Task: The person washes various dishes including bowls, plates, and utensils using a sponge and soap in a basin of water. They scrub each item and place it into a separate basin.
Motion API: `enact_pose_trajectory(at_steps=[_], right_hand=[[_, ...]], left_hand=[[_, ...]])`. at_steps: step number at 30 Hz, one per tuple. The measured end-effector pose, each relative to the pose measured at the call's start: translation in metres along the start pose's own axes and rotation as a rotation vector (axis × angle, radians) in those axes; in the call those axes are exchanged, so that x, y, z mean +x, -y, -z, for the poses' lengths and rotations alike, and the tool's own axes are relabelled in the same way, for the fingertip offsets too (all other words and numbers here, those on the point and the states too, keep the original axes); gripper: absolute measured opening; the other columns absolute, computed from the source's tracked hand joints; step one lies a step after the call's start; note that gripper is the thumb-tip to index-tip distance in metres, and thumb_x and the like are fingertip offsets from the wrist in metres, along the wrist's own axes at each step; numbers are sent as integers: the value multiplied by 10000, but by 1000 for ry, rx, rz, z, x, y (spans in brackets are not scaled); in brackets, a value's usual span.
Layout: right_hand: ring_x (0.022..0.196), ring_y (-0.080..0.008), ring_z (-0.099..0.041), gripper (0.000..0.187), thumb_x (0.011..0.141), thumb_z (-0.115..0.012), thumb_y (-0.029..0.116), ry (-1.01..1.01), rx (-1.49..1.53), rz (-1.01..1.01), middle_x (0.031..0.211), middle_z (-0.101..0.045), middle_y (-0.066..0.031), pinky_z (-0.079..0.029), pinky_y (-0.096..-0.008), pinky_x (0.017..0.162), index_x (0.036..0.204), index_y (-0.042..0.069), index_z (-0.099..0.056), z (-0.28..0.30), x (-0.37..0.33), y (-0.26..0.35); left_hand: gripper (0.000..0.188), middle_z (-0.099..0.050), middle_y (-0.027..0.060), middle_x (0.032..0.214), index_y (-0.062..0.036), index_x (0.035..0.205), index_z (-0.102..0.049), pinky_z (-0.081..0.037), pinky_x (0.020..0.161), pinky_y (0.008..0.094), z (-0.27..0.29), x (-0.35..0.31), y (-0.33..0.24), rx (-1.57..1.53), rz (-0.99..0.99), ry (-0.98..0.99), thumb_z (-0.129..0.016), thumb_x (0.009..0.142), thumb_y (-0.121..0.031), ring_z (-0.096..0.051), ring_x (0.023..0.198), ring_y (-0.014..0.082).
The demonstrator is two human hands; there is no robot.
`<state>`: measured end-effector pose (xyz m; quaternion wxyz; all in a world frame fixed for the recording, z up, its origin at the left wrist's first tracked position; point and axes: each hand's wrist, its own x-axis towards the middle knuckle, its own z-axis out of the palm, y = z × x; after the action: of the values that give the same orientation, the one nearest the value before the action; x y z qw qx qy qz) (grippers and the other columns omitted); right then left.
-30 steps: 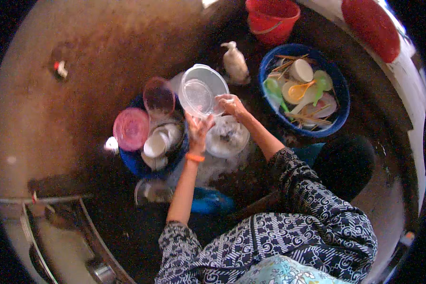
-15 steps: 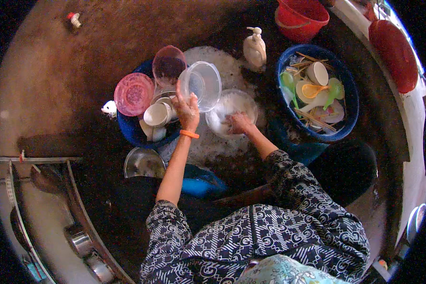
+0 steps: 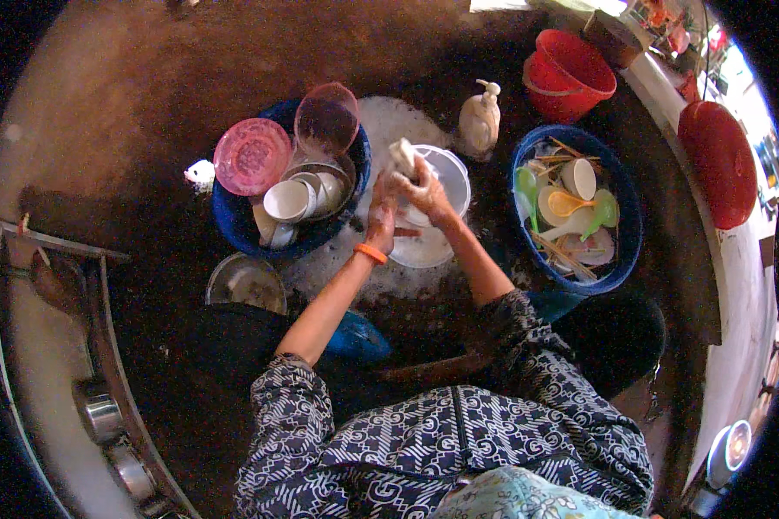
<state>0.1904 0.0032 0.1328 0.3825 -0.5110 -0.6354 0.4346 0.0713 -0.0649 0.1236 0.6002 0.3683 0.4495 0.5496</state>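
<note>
My left hand (image 3: 381, 223) grips the left side of a clear plastic bowl (image 3: 455, 183), its thumb stretched across the near side and its upper fingers partly hidden. My right hand (image 3: 430, 197) is closed on a whitish, soapy scrubbing cloth (image 3: 402, 156), held over that bowl's left edge. Below, on the foamy floor, sits a second clear bowl (image 3: 422, 254) with suds in it. To the left stands a blue basin (image 3: 234, 232) holding a pink strainer-like bowl (image 3: 253, 157), a pink translucent bowl (image 3: 327, 121) and several white cups (image 3: 286, 201).
On the right, a blue basin (image 3: 629, 259) holds chopsticks, a white cup and green and orange spoons. A pump bottle (image 3: 479, 121) and red bucket (image 3: 571, 78) stand farther back. A clear bowl (image 3: 247, 284) lies near my left knee. A red basin (image 3: 717, 164) leans at the right wall.
My right hand has come up out of the soapy bowl with the cloth and met my left hand. The left hand has moved right and nearer with the clear bowl. The view has shifted slightly.
</note>
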Motion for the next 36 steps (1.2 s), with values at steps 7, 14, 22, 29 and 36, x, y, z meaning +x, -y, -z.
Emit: enact_pose_trajectory(at_steps=[7,14,22,29,36], right_hand=[[1079,-346,-603,554,814,-618,383,377,-260,-55,1142,-619,-247,-462,-394,920,1264,71,-533,8,-13,-9],[760,-333,-670,314,746,-680,226,-244,-535,106,846,-671,-227,-521,-435,709,977,14,-660,31,2,-19],[874,-375,-623,455,740,-661,385,515,-463,139,896,-647,-229,-477,-433,785,945,-20,-649,19,-10,3],[990,-312,-554,263,785,-614,224,214,-1298,1040,1044,-592,-105,-442,-427,939,1019,107,-641,48,14,-31],[1060,-297,-550,367,772,-646,288,103,-1125,700,1084,-620,-124,-427,-428,834,1099,122,-624,52,9,-22]], left_hand=[[518,-497,123,1337,-90,1373,-434,-467,890,367,41,38,4,644,-285,-181,-468,957,-398,-511,1172,227],[530,-495,134,1352,-54,1354,-465,-457,935,362,2,23,-1,383,11,32,-499,947,-392,-571,1077,199],[527,-514,91,1354,-40,1328,-506,-340,1059,325,41,49,-1,449,-146,-74,-513,947,-403,-469,1241,211],[611,-403,55,1432,-137,1390,-421,-560,760,486,15,26,-18,352,327,120,-509,917,-513,-423,1271,297],[518,-434,92,1413,-152,1391,-427,-494,854,473,17,46,2,747,-350,98,-506,927,-370,-407,1280,324]])
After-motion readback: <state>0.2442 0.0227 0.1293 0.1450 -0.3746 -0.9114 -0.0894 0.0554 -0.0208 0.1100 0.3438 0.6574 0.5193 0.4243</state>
